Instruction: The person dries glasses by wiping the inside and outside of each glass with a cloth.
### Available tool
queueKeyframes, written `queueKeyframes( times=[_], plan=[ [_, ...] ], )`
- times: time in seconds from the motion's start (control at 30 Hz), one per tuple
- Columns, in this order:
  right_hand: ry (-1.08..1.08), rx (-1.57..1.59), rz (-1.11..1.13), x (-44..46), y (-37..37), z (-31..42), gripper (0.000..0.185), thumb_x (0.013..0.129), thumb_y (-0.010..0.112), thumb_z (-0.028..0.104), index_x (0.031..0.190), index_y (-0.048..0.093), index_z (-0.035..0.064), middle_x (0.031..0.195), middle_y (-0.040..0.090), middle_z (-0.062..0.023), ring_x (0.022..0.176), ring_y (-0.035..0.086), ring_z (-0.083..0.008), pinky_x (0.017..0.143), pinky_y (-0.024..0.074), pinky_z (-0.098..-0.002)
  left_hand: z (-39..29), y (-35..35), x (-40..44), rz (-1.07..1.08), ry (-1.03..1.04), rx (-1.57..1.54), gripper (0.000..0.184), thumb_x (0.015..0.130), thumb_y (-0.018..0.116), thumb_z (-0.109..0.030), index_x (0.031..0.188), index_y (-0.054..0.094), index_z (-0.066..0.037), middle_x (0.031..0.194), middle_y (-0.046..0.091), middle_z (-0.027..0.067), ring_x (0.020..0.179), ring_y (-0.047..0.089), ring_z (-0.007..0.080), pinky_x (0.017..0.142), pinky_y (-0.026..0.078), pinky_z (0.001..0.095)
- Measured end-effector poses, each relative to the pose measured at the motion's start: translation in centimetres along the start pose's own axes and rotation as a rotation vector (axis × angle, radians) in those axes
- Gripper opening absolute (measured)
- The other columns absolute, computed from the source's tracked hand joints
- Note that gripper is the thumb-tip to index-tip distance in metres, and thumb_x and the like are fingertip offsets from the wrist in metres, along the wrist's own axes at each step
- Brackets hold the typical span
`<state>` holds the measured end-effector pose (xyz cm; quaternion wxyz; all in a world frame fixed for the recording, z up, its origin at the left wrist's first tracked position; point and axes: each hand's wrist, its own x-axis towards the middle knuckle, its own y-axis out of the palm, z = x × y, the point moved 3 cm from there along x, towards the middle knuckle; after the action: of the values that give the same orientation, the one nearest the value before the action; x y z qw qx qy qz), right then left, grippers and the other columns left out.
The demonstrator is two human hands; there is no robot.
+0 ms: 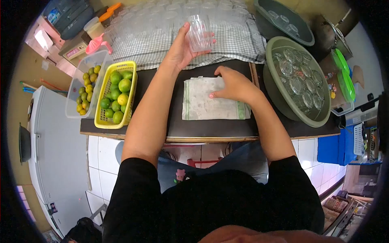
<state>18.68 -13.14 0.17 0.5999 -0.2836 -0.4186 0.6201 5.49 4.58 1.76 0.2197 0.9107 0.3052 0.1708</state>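
My left hand (180, 50) is wrapped round a clear drinking glass (199, 34), raised over the near part of a checkered cloth (150, 52). On the dark table in front of me lies a folded white towel (204, 101) with green edge stripes. Over the towel's right side is my right hand (237, 86), its thumb and index finger apart and nothing visible between them. Whether its fingertips touch the towel I cannot tell. Behind the held glass, rows of glasses (162, 18) stand on the checkered cloth.
A yellow basket (100, 115) of limes and a clear tub (73, 109) of small citrus stand left. To the right, a grey-green basin (279, 99) holds many glasses; a darker basin (263, 20) with several glasses sits behind it. The table's wooden front edge (202, 140) faces me.
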Motion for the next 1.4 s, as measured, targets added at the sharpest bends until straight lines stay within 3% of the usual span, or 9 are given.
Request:
queueKeyframes(
  times=[0.3,0.57,0.77,0.8,0.9,1.07,1.17,1.23,1.4],
  plan=[
    [0.264,0.808,0.418,0.6,-0.4,-1.6,0.038,0.086,0.085,0.024,0.113,0.077,-0.0023,0.105,0.078,-0.0073,0.091,0.071,-0.0133,0.086,0.0565,-0.0313,-1.0,-1.2,-0.2,-0.159,0.103,-0.011,0.091,0.099,0.037,-0.081,0.145,0.050,-0.003,0.130,0.068,0.0246,0.114,0.072,0.0379,0.087,0.063,0.0485],
    [0.261,0.683,-0.756,0.5,-4.4,-0.5,0.031,0.095,0.071,0.021,0.111,0.072,-0.0061,0.104,0.078,-0.0142,0.093,0.075,-0.0219,0.086,0.0567,-0.0365,-0.4,-1.9,-0.7,-0.112,0.058,-0.076,0.100,0.095,0.027,-0.090,0.137,0.059,-0.005,0.110,0.073,0.0142,0.099,0.074,0.0315,0.074,0.060,0.0448],
    [-0.268,0.408,-0.696,-0.4,-4.0,2.9,0.043,0.108,0.059,0.031,0.134,0.059,-0.0034,0.131,0.065,-0.0156,0.127,0.058,-0.0223,0.113,0.0409,-0.0390,4.3,4.3,-0.9,-0.093,0.087,0.131,0.099,0.100,0.027,-0.084,0.149,0.052,-0.001,0.136,0.066,0.0168,0.128,0.062,0.0304,0.113,0.047,0.0453],
    [-0.151,0.796,-0.379,-0.3,-2.4,1.5,0.051,0.112,0.048,0.038,0.141,0.054,-0.0037,0.139,0.059,-0.0158,0.132,0.054,-0.0228,0.118,0.0346,-0.0379,4.7,5.4,-1.4,-0.079,0.079,0.033,0.101,0.099,0.028,-0.085,0.150,0.051,-0.001,0.138,0.065,0.0175,0.128,0.062,0.0311,0.114,0.047,0.0458],
    [-0.149,1.489,-0.555,0.9,-2.6,1.9,0.050,0.114,0.042,0.032,0.147,0.050,-0.0054,0.143,0.057,-0.0130,0.134,0.052,-0.0197,0.118,0.0347,-0.0345,4.8,6.6,-2.6,-0.073,-0.022,-0.192,0.108,0.096,0.027,-0.089,0.152,0.049,0.000,0.144,0.061,0.0204,0.129,0.062,0.0338,0.114,0.047,0.0454],
    [-0.170,0.723,-0.597,0.4,-2.7,1.6,0.058,0.104,0.054,0.016,0.154,0.037,-0.0075,0.153,0.048,-0.0195,0.145,0.044,-0.0289,0.123,0.0294,-0.0410,6.2,5.4,-1.5,-0.049,0.089,-0.030,0.095,0.105,0.022,-0.078,0.146,0.053,0.001,0.135,0.065,0.0189,0.122,0.066,0.0301,0.108,0.052,0.0417],
    [-0.400,0.253,-0.753,0.8,-3.0,2.0,0.075,0.104,0.059,0.031,0.160,0.027,-0.0082,0.163,0.031,-0.0288,0.153,0.031,-0.0405,0.126,0.0243,-0.0464,6.3,7.3,-3.2,-0.231,0.363,0.461,0.067,0.112,0.039,-0.058,0.137,0.056,0.002,0.126,0.069,0.0135,0.113,0.067,0.0211,0.101,0.053,0.0355],
    [-0.329,0.591,-0.737,0.7,-3.8,1.6,0.073,0.107,0.055,0.037,0.160,0.029,-0.0062,0.157,0.043,-0.0230,0.142,0.046,-0.0338,0.121,0.0331,-0.0422,6.0,8.9,-4.3,-0.225,0.397,0.519,0.049,0.116,0.040,-0.041,0.133,0.057,0.002,0.117,0.070,0.0143,0.107,0.066,0.0203,0.097,0.052,0.0347],
    [-0.084,1.465,-0.599,1.3,-2.5,-1.5,0.052,0.114,0.036,0.040,0.129,0.064,-0.0015,0.121,0.069,-0.0110,0.112,0.064,-0.0180,0.100,0.0485,-0.0329,6.0,9.7,-4.7,-0.157,0.555,0.663,0.068,0.104,0.057,-0.062,0.116,0.057,0.005,0.095,0.067,0.0133,0.087,0.063,0.0182,0.080,0.052,0.0347]
  ],
)
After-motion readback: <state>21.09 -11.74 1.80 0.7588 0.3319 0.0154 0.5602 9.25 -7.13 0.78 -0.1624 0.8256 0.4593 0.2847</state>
